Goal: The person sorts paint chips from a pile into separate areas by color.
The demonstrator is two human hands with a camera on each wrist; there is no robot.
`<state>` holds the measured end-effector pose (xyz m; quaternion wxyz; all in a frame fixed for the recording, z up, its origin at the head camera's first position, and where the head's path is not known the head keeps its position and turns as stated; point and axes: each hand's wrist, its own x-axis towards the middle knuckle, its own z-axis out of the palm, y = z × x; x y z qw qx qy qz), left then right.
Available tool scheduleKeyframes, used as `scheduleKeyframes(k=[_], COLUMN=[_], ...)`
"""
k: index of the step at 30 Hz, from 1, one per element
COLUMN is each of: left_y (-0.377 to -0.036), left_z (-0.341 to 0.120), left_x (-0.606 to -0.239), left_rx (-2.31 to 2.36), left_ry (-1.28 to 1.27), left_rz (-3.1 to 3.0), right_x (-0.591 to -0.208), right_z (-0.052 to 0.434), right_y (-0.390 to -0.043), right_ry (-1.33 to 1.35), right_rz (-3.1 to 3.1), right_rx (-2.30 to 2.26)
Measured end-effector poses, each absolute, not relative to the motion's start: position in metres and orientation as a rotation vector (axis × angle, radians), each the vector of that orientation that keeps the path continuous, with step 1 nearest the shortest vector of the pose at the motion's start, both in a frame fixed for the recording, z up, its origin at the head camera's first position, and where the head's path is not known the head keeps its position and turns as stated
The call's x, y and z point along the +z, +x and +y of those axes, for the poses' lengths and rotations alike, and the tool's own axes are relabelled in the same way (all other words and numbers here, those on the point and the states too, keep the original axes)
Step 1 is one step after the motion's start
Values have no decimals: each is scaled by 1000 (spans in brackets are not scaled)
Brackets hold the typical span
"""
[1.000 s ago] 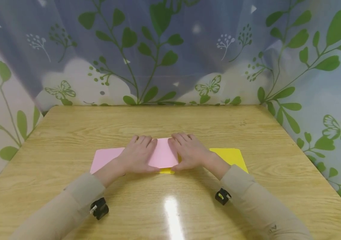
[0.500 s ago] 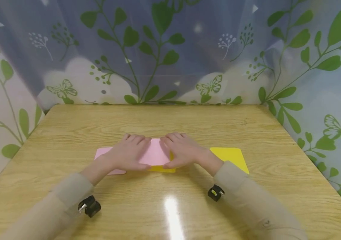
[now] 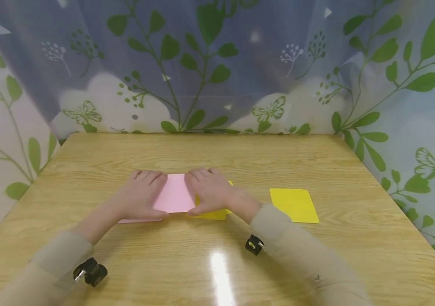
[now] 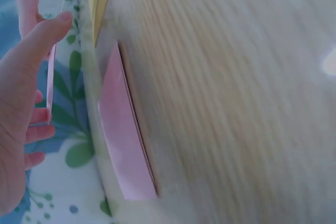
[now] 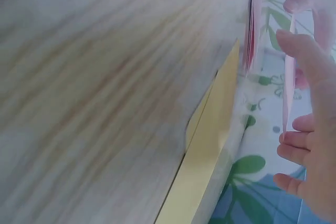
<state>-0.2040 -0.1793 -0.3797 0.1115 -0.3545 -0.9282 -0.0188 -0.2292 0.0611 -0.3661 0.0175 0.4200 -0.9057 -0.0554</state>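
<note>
Leaf-print curtain backdrop behind wooden table (image 3: 317, 255), yellow sheet (image 3: 295, 205) right of pink sheet (image 3: 173, 197) at table centre, another yellow sheet (image 3: 213, 212) partly under it, left hand (image 3: 138, 199) and right hand (image 3: 209, 194) each pinching its edges, lifted slightly

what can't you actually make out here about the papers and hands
- Head view: left hand and right hand cover the pink sheet; its folds are hidden.
- Head view: the yellow paper is mostly under the right hand.
- Wrist views: motion blur; papers edge-on, so grip unclear.
</note>
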Motion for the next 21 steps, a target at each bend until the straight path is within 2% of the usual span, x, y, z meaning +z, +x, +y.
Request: scheduleKeyframes(k=[9, 21], left_y=[-195, -190], left_z=[-213, -245], left_x=[-390, -386], left_rx=[-46, -8], left_ry=[-932, -948], left_rz=[-2695, -2846], right_x=[-370, -386], right_z=[20, -25], right_y=[-228, -223], right_ry=[1340, 1309], right_rz=[-2730, -2819], right_rx=[-331, -344])
